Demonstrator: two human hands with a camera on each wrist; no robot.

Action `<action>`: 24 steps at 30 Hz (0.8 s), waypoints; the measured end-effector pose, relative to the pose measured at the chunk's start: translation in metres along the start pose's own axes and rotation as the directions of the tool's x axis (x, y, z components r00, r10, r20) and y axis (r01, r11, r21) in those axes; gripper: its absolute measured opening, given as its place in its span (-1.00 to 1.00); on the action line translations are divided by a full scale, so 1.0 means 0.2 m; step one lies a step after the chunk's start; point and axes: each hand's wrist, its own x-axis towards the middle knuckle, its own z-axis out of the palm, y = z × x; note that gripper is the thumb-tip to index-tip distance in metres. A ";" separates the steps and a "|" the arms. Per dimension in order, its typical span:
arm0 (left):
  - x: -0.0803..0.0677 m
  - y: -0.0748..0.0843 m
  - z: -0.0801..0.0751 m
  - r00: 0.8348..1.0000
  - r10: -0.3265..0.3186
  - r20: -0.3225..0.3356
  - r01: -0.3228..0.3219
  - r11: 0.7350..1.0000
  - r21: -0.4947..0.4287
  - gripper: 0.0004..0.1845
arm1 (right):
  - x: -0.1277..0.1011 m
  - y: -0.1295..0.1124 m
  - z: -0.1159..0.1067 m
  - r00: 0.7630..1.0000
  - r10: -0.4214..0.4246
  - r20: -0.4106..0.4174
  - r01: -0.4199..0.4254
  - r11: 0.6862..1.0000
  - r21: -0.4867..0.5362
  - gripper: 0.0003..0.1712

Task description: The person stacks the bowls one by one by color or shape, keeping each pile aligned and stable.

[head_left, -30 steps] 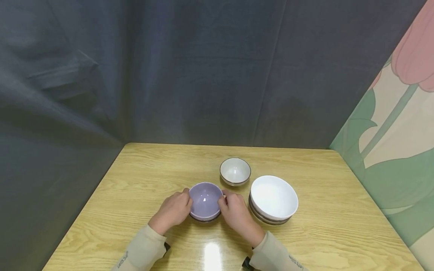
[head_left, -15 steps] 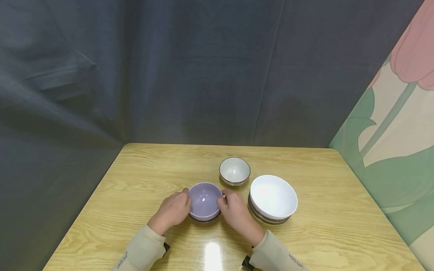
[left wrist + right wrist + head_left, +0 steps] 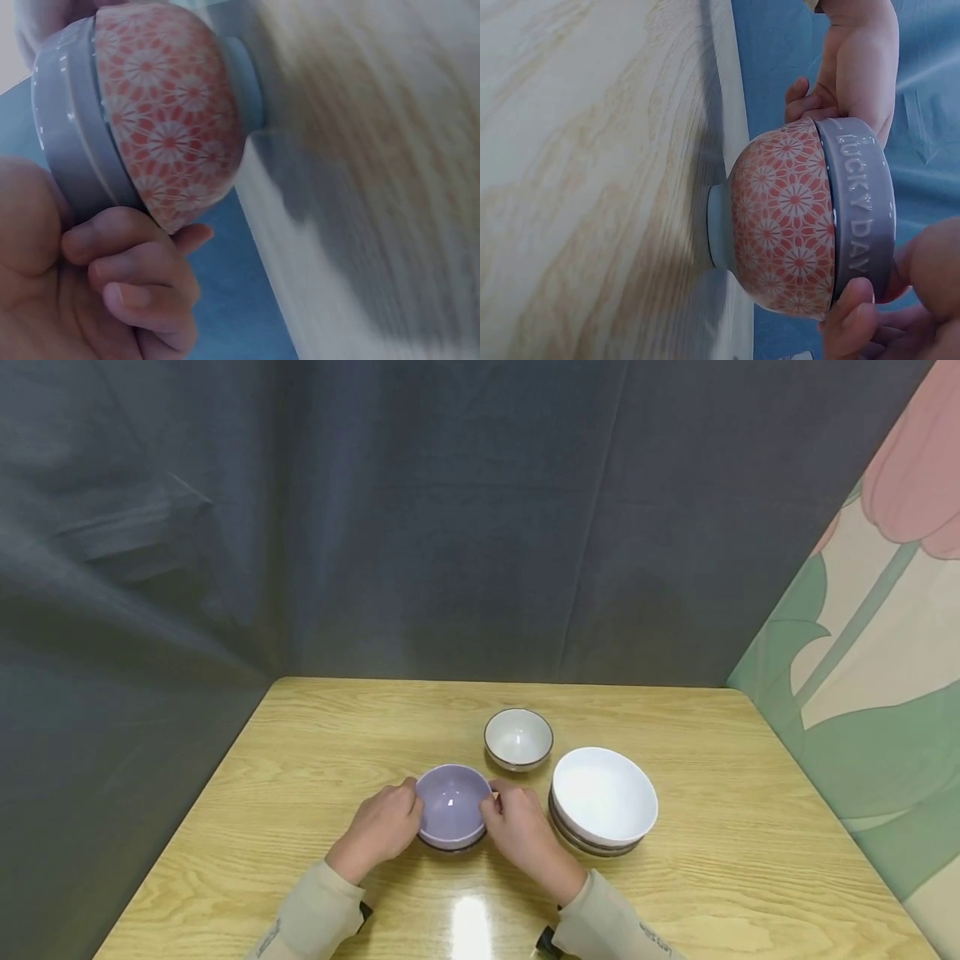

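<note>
The purple bowl (image 3: 452, 805) sits squarely between my two hands, near the front middle of the counter (image 3: 315, 760), foot down and mouth up. My left hand (image 3: 378, 828) curls against its left wall and my right hand (image 3: 517, 831) against its right wall, so both are equally near and the bowl lies straight inward from either set of fingers (image 3: 142, 255). In the wrist views my fingers wrap under the patterned belly below the grey rim band, clamped on the bowl from both sides. Its foot seems to touch the counter, though the blur makes that hard to confirm. The small white bowl (image 3: 518, 738) stands just behind, the large white bowl (image 3: 604, 796) to the right, apart from my right hand.
</note>
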 end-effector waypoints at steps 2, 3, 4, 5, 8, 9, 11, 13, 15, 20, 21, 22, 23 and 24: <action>0.00 -0.01 0.01 1.000 -0.008 -0.006 0.008 1.000 -0.009 -0.70 | 0.00 0.00 0.00 1.000 0.015 0.010 -0.015 1.000 0.005 -0.74; 0.00 -0.01 0.01 1.000 -0.010 -0.013 0.009 1.000 -0.013 -0.71 | 0.00 0.00 0.00 1.000 0.023 0.017 -0.023 1.000 0.008 -0.68; 0.00 -0.01 0.01 1.000 -0.007 -0.023 0.007 1.000 -0.016 -0.72 | 0.00 0.00 0.00 0.999 0.033 0.023 -0.033 0.999 0.009 -0.63; 0.00 -0.01 0.01 1.000 -0.005 -0.031 0.005 1.000 -0.017 -0.73 | 0.00 0.00 0.00 0.999 0.043 0.029 -0.044 0.999 0.011 -0.58; 0.02 -0.01 0.02 0.999 -0.001 -0.049 0.000 1.000 -0.021 -0.73 | 0.00 0.00 0.00 0.998 0.052 0.039 -0.053 0.999 0.001 -0.53; 0.02 -0.02 0.02 0.999 0.000 -0.055 -0.001 1.000 -0.021 -0.73 | 0.00 0.00 0.00 0.998 0.046 0.038 -0.046 0.999 -0.002 -0.55; 0.02 -0.02 0.02 0.998 0.000 -0.058 -0.001 1.000 -0.018 -0.74 | 0.00 0.00 0.01 0.999 0.035 0.036 -0.035 0.999 -0.004 -0.58; 0.02 -0.02 0.02 0.998 0.003 -0.056 -0.004 1.000 -0.017 -0.74 | 0.01 0.00 0.01 0.999 0.023 0.036 -0.023 1.000 -0.007 -0.60; 0.02 -0.02 0.02 0.999 0.006 -0.048 -0.007 1.000 -0.020 -0.75 | 0.01 0.00 0.01 0.999 0.014 0.034 -0.014 1.000 -0.009 -0.60; 0.02 -0.02 0.02 1.000 0.022 -0.014 -0.023 0.999 -0.037 -0.76 | 0.00 0.01 0.02 1.000 0.002 0.014 -0.002 1.000 -0.027 -0.60; 0.02 -0.02 0.01 1.000 0.024 -0.008 -0.024 0.999 -0.038 -0.76 | 0.00 0.01 0.02 1.000 -0.001 0.008 0.001 1.000 -0.031 -0.61; 0.02 -0.02 0.01 1.000 0.025 -0.001 -0.025 0.999 -0.037 -0.76 | 0.00 0.01 0.02 1.000 -0.003 0.003 0.003 0.999 -0.034 -0.62; 0.02 -0.02 0.01 1.000 0.027 0.003 -0.027 0.999 -0.039 -0.76 | 0.00 0.01 0.02 1.000 -0.005 -0.002 0.005 0.999 -0.036 -0.63; 0.02 -0.02 0.01 1.000 0.028 0.005 -0.028 0.999 -0.040 -0.76 | 0.00 0.01 0.02 1.000 -0.007 -0.005 0.007 0.999 -0.037 -0.65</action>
